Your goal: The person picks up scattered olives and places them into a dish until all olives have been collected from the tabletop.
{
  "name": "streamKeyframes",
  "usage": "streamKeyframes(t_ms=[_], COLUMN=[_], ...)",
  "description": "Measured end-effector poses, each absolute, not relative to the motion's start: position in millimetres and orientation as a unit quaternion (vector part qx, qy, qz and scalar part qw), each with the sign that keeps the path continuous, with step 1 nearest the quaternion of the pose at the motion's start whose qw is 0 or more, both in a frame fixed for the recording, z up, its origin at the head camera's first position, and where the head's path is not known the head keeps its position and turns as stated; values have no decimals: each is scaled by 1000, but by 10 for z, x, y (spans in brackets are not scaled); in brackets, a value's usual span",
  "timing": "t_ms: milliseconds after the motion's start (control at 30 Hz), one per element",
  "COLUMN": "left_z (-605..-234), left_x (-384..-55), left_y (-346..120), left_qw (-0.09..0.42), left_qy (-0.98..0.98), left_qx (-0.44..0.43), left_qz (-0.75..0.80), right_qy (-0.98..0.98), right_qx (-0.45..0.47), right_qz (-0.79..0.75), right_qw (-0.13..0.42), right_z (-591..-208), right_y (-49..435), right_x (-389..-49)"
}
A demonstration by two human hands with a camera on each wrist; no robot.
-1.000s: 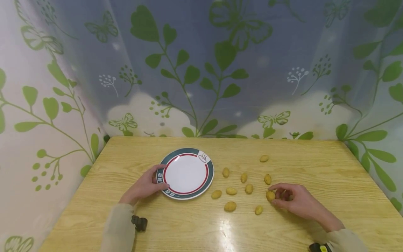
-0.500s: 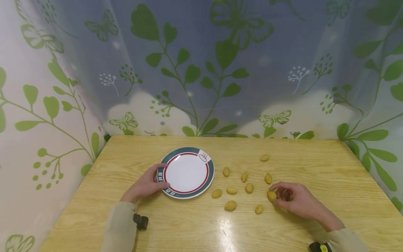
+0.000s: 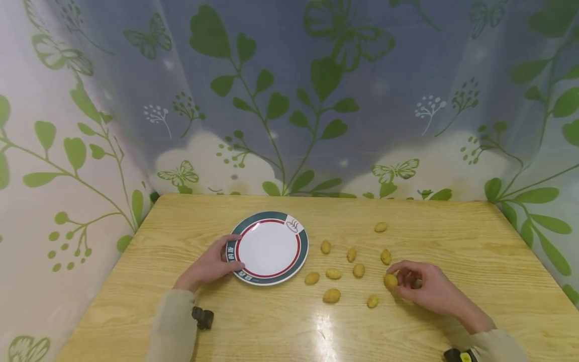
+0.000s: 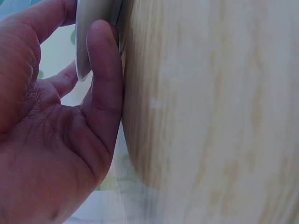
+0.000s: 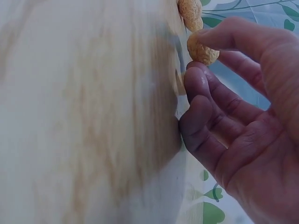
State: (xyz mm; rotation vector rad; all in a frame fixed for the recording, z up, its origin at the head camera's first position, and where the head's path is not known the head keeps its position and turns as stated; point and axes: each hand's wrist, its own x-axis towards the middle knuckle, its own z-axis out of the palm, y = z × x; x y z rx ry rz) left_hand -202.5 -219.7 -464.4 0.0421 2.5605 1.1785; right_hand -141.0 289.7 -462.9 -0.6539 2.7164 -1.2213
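On the left of the head view, a round white plate point(image 3: 268, 250) with a teal rim and a red ring lies on the wooden table. My left hand point(image 3: 212, 264) grips its near-left edge, thumb over the rim; in the left wrist view the plate's edge point(image 4: 83, 51) sits between thumb and fingers. On the right, my right hand point(image 3: 427, 286) pinches a small potato point(image 3: 390, 281), yellow-brown and oval. The right wrist view shows this potato point(image 5: 202, 49) between thumb and fingertips, its skin wrinkled, right by the table surface.
Several more small potatoes point(image 3: 331, 295) lie scattered between the plate and my right hand, one potato point(image 3: 381, 227) farther back. Behind the table point(image 3: 475, 241) hangs a curtain point(image 3: 289, 100) with leaves and butterflies. Each wrist wears a small black camera point(image 3: 202, 318).
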Motion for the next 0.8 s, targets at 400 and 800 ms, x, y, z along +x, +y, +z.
streamKeyframes(t_ms=[400,800], left_z=[-4628,-4629], left_x=[-2027,-2021], left_y=[-2188,-2193], left_qw=[162,166], left_qy=[896,893], left_qx=[18,12], left_qz=[414,417], right_qy=[886,871], right_qx=[-207,-217], right_qz=[-414,-441], right_qw=[16,-11], right_z=[-4604,-4559], right_y=[2833,2703], right_x=[-1413,-1453])
